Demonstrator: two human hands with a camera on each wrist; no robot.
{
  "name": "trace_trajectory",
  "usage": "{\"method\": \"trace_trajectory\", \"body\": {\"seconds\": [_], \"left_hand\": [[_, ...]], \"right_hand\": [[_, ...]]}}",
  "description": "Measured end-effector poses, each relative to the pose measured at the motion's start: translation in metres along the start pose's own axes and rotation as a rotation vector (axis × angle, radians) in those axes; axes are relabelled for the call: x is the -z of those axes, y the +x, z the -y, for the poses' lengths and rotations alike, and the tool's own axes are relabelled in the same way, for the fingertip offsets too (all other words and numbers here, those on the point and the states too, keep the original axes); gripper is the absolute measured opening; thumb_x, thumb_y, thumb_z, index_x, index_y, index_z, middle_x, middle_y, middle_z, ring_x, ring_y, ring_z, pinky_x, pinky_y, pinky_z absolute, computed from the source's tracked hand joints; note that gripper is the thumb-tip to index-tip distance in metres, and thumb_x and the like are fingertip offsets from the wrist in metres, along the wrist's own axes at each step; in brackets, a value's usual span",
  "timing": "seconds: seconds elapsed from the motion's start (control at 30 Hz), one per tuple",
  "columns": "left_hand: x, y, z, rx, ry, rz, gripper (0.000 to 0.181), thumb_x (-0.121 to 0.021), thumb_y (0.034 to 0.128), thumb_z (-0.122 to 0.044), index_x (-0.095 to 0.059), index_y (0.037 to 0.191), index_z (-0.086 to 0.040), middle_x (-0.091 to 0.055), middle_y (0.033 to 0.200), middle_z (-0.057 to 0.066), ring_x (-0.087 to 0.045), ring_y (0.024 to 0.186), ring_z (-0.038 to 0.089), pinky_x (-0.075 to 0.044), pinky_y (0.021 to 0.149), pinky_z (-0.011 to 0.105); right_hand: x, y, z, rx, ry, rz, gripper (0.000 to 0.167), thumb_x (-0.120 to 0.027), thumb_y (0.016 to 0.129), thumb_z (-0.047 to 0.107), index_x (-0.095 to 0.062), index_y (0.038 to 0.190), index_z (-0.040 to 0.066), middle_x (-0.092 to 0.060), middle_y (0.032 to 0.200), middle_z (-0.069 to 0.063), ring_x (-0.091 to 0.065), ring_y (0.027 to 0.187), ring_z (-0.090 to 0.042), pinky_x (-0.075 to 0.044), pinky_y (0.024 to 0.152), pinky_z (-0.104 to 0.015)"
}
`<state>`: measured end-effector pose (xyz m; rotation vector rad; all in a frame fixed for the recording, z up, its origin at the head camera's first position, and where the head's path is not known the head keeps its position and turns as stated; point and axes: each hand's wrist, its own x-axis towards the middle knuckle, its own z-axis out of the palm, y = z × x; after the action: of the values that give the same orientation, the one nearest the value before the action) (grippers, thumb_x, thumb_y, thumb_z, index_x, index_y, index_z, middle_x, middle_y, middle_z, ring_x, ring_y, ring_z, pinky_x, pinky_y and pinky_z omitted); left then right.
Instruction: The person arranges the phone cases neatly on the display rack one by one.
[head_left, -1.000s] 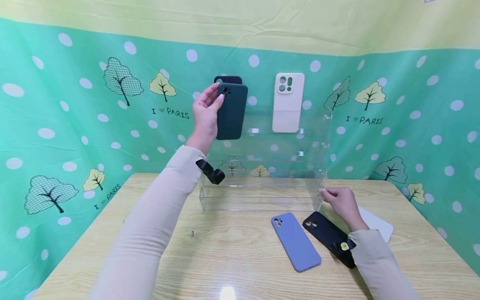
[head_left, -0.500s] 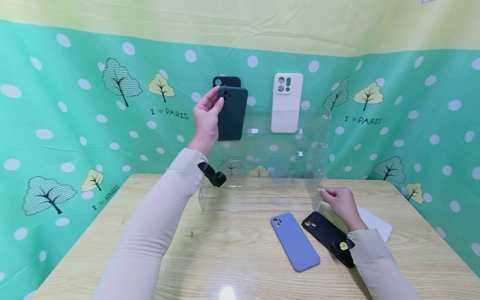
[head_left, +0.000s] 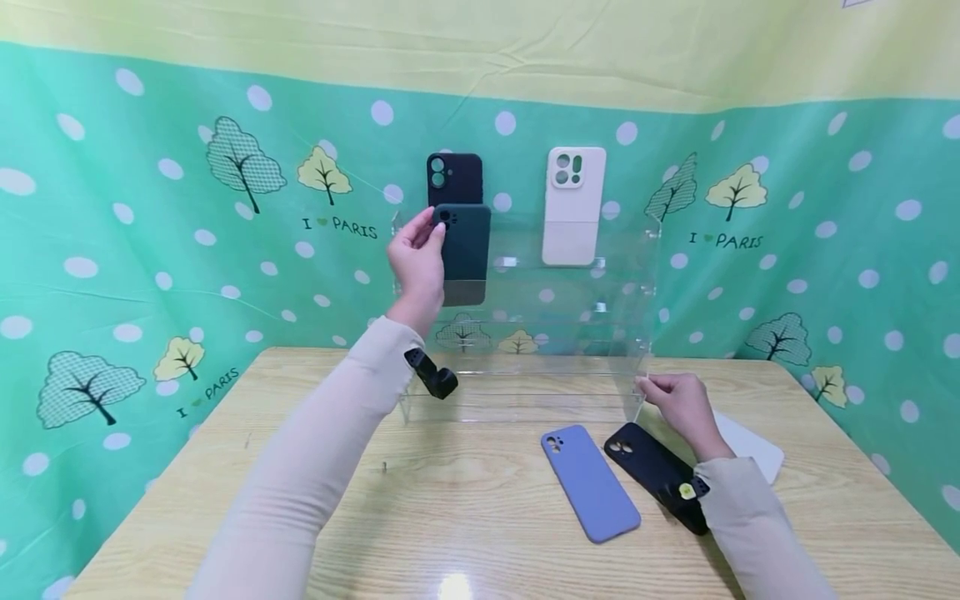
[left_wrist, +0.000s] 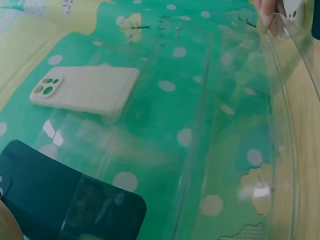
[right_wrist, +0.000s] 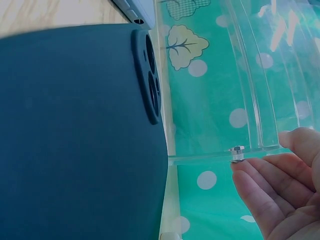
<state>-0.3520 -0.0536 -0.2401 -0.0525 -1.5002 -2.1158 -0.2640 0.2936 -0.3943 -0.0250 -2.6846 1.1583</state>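
Note:
My left hand [head_left: 417, 262] pinches a dark green phone case [head_left: 467, 250] by its upper left edge. The case stands upright at the clear acrylic stand [head_left: 525, 408], its lower part showing paler through a clear strip. Behind and above it is a black phone case [head_left: 467, 177], partly covered. A cream phone case [head_left: 573, 208] leans on the top tier to the right; the left wrist view shows this cream case [left_wrist: 90, 87] too. My right hand [head_left: 682, 408] pinches the stand's lower right side edge, beside a small metal fastener [right_wrist: 237, 154] in the right wrist view.
On the wooden table [head_left: 457, 517] lie a lavender phone case [head_left: 592, 485], a black phone case [head_left: 648, 471] partly under my right wrist, and a white flat item [head_left: 753, 446]. A green patterned curtain [head_left: 247, 242] hangs behind and at both sides.
My left hand has lowered the dark green case, so its bottom is now behind a clear strip. More of the black case behind it shows. My right hand has stayed put.

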Motion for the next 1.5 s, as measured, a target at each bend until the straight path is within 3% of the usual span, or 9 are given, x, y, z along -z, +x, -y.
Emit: {"method": "trace_trajectory", "body": {"seconds": [0.13,0.37,0.53,0.63,1.0,1.2,1.5], "left_hand": [[0.004,-0.002,0.004,0.018,0.029,-0.014,0.028,-0.064,0.0886,-0.007,-0.065,0.117,-0.010,-0.063,0.115,0.005,-0.058,0.106,0.014,-0.049,0.089,0.018],[0.012,-0.003,0.011,0.025,0.073,-0.029,0.024,-0.063,0.0891,-0.006,-0.065,0.113,-0.010,-0.064,0.113,0.006,-0.058,0.103,0.016,-0.050,0.088,0.020],[0.012,-0.004,0.012,0.020,0.094,-0.039,0.022,-0.064,0.0891,-0.010,-0.065,0.111,-0.011,-0.064,0.111,0.003,-0.058,0.102,0.014,-0.050,0.088,0.020],[0.012,-0.004,0.012,0.026,0.098,-0.052,0.021,-0.066,0.0881,-0.011,-0.067,0.110,-0.011,-0.065,0.108,0.003,-0.059,0.101,0.014,-0.051,0.087,0.020],[0.010,-0.003,0.011,0.049,0.103,-0.103,0.020,-0.069,0.0852,-0.010,-0.069,0.105,-0.009,-0.067,0.105,0.005,-0.060,0.097,0.015,-0.052,0.085,0.021],[0.011,-0.002,0.012,0.053,0.084,-0.110,0.022,-0.073,0.0821,-0.008,-0.070,0.104,-0.008,-0.067,0.104,0.006,-0.061,0.096,0.016,-0.052,0.085,0.021],[0.011,-0.001,0.011,0.057,0.115,-0.094,0.023,-0.072,0.0838,-0.012,-0.069,0.106,-0.009,-0.066,0.106,0.004,-0.060,0.098,0.014,-0.051,0.085,0.021]], "right_hand": [[0.000,0.000,0.000,-0.011,0.011,0.003,0.040,-0.056,0.095,0.030,-0.063,0.117,-0.003,-0.066,0.108,-0.025,-0.062,0.081,-0.022,-0.047,0.054,-0.023],[-0.001,0.001,-0.001,-0.003,0.007,0.002,0.039,-0.057,0.095,0.028,-0.062,0.116,-0.004,-0.065,0.108,-0.024,-0.064,0.093,-0.030,-0.051,0.061,-0.021],[-0.001,0.000,-0.001,-0.003,0.011,-0.002,0.041,-0.056,0.095,0.030,-0.062,0.117,-0.004,-0.066,0.107,-0.025,-0.064,0.090,-0.032,-0.049,0.057,-0.020],[0.000,0.000,-0.002,0.010,0.004,-0.009,0.041,-0.056,0.095,0.030,-0.062,0.116,-0.004,-0.065,0.107,-0.025,-0.064,0.094,-0.033,-0.050,0.061,-0.019],[0.000,0.000,0.001,0.009,0.005,-0.004,0.037,-0.058,0.094,0.027,-0.064,0.114,-0.005,-0.063,0.111,-0.027,-0.058,0.069,-0.014,-0.043,0.050,-0.023],[-0.001,0.000,0.002,0.013,0.010,-0.010,0.035,-0.058,0.094,0.025,-0.066,0.110,-0.005,-0.065,0.107,-0.027,-0.057,0.065,-0.021,-0.040,0.047,-0.024],[-0.001,0.001,0.000,0.005,-0.001,-0.014,0.036,-0.058,0.094,0.027,-0.067,0.109,-0.005,-0.066,0.104,-0.026,-0.053,0.062,-0.018,-0.038,0.045,-0.024]]}}
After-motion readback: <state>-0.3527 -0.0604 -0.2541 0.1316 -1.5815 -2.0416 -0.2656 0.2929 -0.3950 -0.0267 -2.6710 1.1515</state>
